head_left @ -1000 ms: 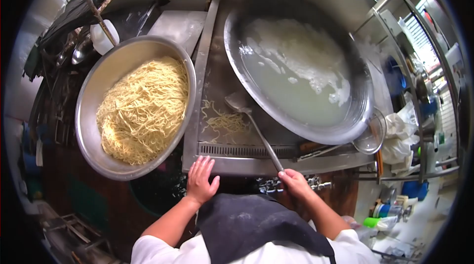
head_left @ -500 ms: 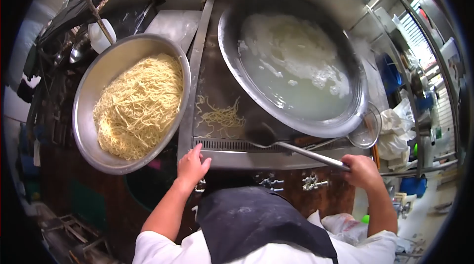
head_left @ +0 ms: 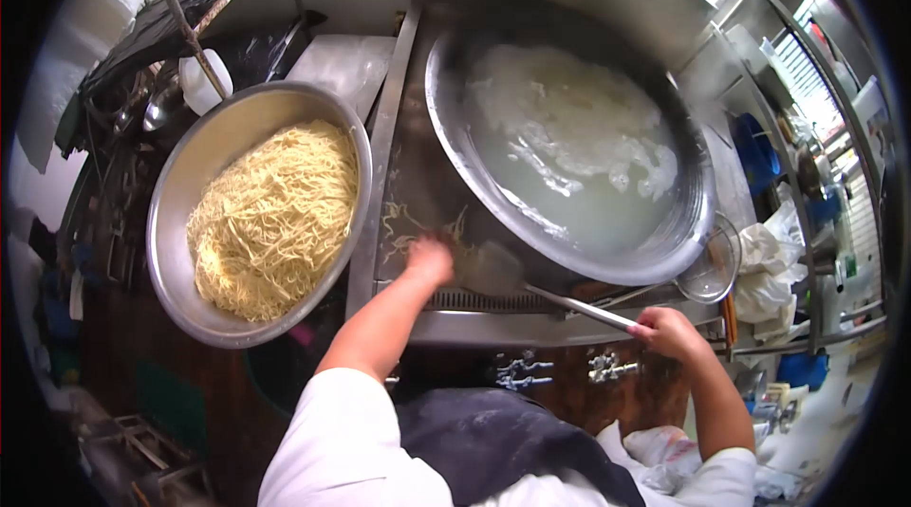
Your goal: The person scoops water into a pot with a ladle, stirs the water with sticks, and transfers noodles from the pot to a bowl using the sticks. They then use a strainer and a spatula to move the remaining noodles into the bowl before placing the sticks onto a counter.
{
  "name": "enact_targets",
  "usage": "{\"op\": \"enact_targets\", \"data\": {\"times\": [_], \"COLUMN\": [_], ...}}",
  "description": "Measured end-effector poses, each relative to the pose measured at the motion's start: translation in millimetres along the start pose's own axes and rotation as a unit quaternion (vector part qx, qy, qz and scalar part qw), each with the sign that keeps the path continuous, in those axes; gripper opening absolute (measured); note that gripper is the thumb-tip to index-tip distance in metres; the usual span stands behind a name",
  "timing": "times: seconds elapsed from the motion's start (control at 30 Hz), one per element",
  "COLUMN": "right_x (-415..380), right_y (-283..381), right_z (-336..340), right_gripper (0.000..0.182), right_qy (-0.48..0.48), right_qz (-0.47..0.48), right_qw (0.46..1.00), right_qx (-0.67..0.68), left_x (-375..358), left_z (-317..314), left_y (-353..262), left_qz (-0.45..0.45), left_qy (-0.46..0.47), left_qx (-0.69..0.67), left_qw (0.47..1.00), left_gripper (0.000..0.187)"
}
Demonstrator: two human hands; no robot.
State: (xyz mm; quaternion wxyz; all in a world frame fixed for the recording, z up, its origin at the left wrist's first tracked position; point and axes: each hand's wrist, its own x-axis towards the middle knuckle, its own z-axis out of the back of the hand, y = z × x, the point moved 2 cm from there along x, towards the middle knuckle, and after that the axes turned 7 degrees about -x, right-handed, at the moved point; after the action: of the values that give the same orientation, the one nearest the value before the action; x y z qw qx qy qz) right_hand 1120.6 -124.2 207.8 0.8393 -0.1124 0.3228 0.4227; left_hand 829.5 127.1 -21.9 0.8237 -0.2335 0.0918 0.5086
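Blurred by motion, my left hand is over the small pile of stray noodles on the metal stovetop; its fingers cannot be made out. My right hand is closed around the handle end of a metal ladle. The ladle's blurred head lies on the stovetop just right of my left hand. A large metal bowl heaped with noodles stands to the left. Behind the ladle is a big wok of cloudy, foamy water.
A wire strainer rests at the wok's right rim. Gas valves line the stove front below a slotted drain. White bags and a blue bucket are at the right. A white jug sits behind the noodle bowl.
My left hand has moved from the stove's front edge forward and right onto the stray noodles. My right hand has shifted left and slightly nearer my body with the ladle. The view has tilted slightly.
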Motion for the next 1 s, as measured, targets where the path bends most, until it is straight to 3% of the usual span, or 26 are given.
{"op": "enact_targets", "data": {"times": [0.03, 0.07, 0.1, 0.17, 0.23, 0.3, 0.37, 0.43, 0.63, 0.7, 0.83, 0.9, 0.97, 1.0], "right_x": [17, 23, 28, 29, 31, 37, 36, 54, 78, 76, 36, 3, -18, -21], "right_y": [-6, -2, 3, 7, 7, 7, 33, 49, 74, 70, 116, 168, 216, 239], "right_z": [-12, -18, -21, -16, -13, -9, -6, -23, -77, -73, 34, 93, 126, 134], "right_gripper": [0.036, 0.037, 0.038, 0.039, 0.040, 0.041, 0.040, 0.038, 0.035, 0.031, 0.026, 0.028, 0.030, 0.032], "right_qy": [0.001, 0.003, 0.007, 0.016, 0.023, 0.043, 0.033, -0.022, -0.072, -0.054, -0.096, -0.159, -0.248, -0.231], "right_qz": [0.045, 0.046, 0.048, 0.049, 0.053, 0.055, 0.054, 0.116, 0.141, 0.143, 0.203, 0.256, 0.347, 0.354], "right_qw": [0.999, 0.999, 0.998, 0.997, 0.995, 0.996, 0.997, 0.990, 0.987, 0.982, 0.973, 0.951, 0.900, 0.903], "right_qx": [-0.014, -0.023, -0.032, -0.053, -0.083, -0.053, -0.047, -0.083, 0.016, 0.107, 0.049, -0.075, -0.085, -0.071], "left_x": [-5, -29, -36, -51, -42, -21, -9, -10, -27, -46, -94, -111, -136, -146], "left_z": [-11, 0, -5, -2, -5, -17, -25, -30, -23, 7, 112, 151, 195, 208], "left_y": [-7, -14, -7, 23, 49, 49, 28, 5, 12, 9, 19, 53, 92, 115], "left_qz": [-0.017, -0.022, -0.020, -0.013, 0.095, 0.129, 0.130, 0.095, 0.065, 0.001, -0.007, -0.015, -0.006, -0.015], "left_qy": [0.035, -0.017, -0.013, -0.209, -0.161, -0.153, -0.157, -0.097, -0.152, -0.192, -0.178, -0.294, -0.373, -0.450], "left_qx": [-0.015, -0.015, -0.009, -0.059, -0.157, -0.187, -0.188, -0.271, -0.201, -0.100, -0.022, 0.034, 0.058, 0.069], "left_qw": [0.999, 0.999, 1.000, 0.976, 0.970, 0.962, 0.961, 0.953, 0.965, 0.976, 0.984, 0.955, 0.926, 0.890], "left_gripper": [0.065, 0.067, 0.067, 0.066, 0.070, 0.065, 0.071, 0.076, 0.081, 0.082, 0.095, 0.095, 0.087, 0.082]}}
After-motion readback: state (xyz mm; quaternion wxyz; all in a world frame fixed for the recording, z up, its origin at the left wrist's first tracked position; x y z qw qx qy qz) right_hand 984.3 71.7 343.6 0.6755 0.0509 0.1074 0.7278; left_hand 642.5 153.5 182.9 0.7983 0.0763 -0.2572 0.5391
